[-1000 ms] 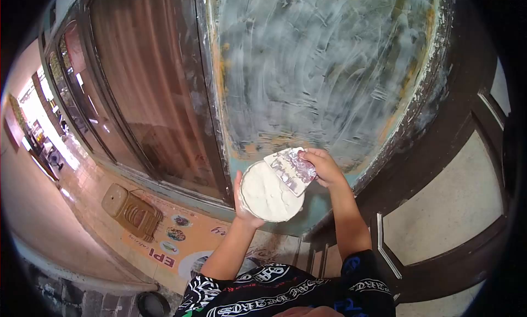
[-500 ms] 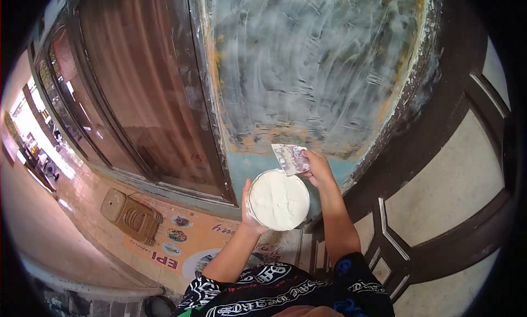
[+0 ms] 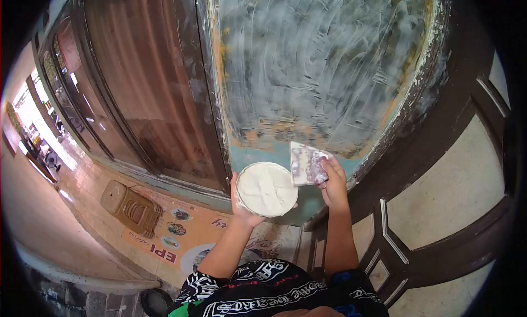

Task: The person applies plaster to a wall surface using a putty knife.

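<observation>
My left hand is wrapped round the side of a round tub of white putty, held level in front of my body. The putty surface carries ridges and grooves. In my right hand a flat putty scraper, smeared with white and purplish residue, is pinched between thumb and fingers. Its left edge stands right beside the tub's rim. Beyond both hands rises a wall panel streaked with whitish putty, with orange-brown patches along its edges and a bare turquoise strip low down.
A brown-framed window with a curtain is left of the panel. A dark door with cream panels stands at right. On the floor at left are a brown plastic stool and an orange printed banner. A fan stands farther off.
The tub has shifted left and slightly up in view. The scraper has moved right, away from above the tub, and turned more upright. Both hands keep their hold.
</observation>
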`<state>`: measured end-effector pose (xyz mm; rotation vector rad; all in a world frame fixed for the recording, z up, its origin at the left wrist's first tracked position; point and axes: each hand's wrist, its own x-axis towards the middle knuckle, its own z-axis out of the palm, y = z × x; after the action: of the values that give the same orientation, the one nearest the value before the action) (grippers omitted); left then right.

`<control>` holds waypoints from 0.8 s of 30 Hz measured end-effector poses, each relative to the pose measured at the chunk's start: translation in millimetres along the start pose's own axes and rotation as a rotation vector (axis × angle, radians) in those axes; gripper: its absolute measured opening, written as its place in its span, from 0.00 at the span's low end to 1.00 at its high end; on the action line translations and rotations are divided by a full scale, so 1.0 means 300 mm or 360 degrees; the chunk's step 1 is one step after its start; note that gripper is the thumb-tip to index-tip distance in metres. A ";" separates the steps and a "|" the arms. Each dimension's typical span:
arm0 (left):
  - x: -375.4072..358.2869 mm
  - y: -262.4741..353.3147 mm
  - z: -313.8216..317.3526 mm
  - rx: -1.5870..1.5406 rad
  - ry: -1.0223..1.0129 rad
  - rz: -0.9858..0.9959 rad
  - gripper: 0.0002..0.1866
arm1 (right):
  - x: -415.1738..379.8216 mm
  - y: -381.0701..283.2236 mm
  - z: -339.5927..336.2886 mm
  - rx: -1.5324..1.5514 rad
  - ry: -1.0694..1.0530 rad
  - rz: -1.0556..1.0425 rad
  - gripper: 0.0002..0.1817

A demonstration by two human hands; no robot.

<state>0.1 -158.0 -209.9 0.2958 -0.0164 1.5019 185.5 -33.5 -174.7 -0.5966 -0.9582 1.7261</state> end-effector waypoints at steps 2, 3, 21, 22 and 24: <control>0.015 -0.001 0.000 -0.0068 0.0029 0.0011 0.50 | -0.001 0.025 -0.003 -0.0201 -0.0051 -0.0102 0.17; 0.020 -0.004 -0.002 -0.0139 0.0054 0.0023 0.50 | -0.006 0.029 0.003 -0.0202 -0.0049 -0.0097 0.17; 0.059 0.044 -0.032 0.0045 0.0058 0.0176 0.46 | 0.050 0.050 0.058 -0.0635 -0.0227 -0.0002 0.14; 0.059 0.048 -0.017 0.0066 -0.0045 0.0170 0.46 | 0.047 0.048 0.067 -0.0558 -0.0241 -0.0022 0.14; 0.065 0.057 -0.015 0.0071 -0.0031 0.0179 0.46 | 0.050 0.046 0.079 -0.0496 -0.0249 -0.0033 0.14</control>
<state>-16.0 -137.4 -207.4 0.3503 -0.0150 1.6124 154.6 -29.2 -172.2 -0.6545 -1.3548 1.6345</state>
